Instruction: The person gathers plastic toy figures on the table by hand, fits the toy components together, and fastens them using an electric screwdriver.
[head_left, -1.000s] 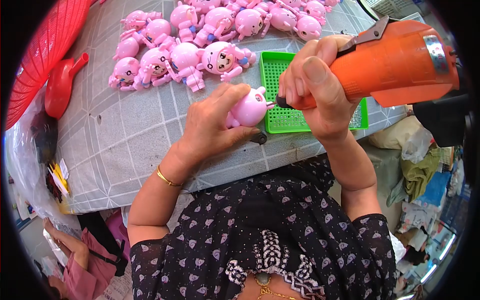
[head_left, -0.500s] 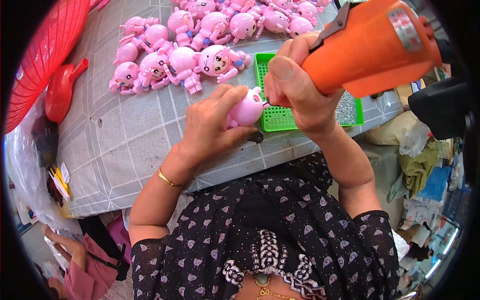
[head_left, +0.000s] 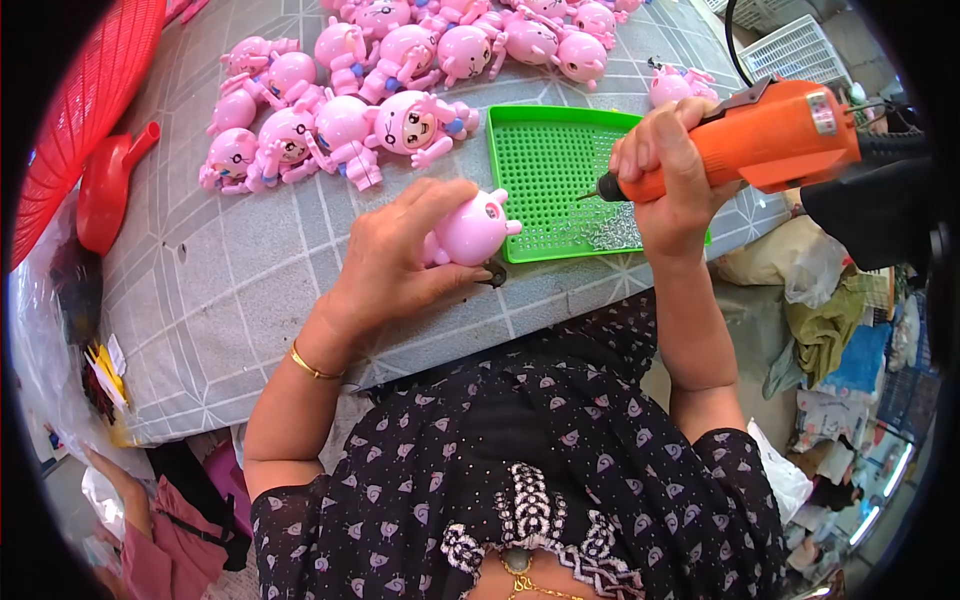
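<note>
My left hand (head_left: 395,250) grips a pink toy (head_left: 470,230) by its round head, low over the table's front part. A small black part (head_left: 494,273) shows below the toy, beside my thumb. My right hand (head_left: 675,185) is wrapped round an orange electric screwdriver (head_left: 745,140). The tool's thin bit points left, above a green perforated tray (head_left: 540,180), apart from the toy. Small silver screws (head_left: 615,232) lie heaped in the tray's right part. Whether a screw sits on the bit is too small to tell.
Several pink toys (head_left: 410,125) lie behind my left hand, and another pink toy (head_left: 680,85) is behind the screwdriver. A red mesh cover (head_left: 95,90) and a red plastic object (head_left: 105,190) stand at left. A person in a pink top (head_left: 170,550) is at lower left.
The screwdriver has moved off the toy and, over the last half second, lowered above the tray, with its bit now visible. My left hand keeps its hold on the toy.
</note>
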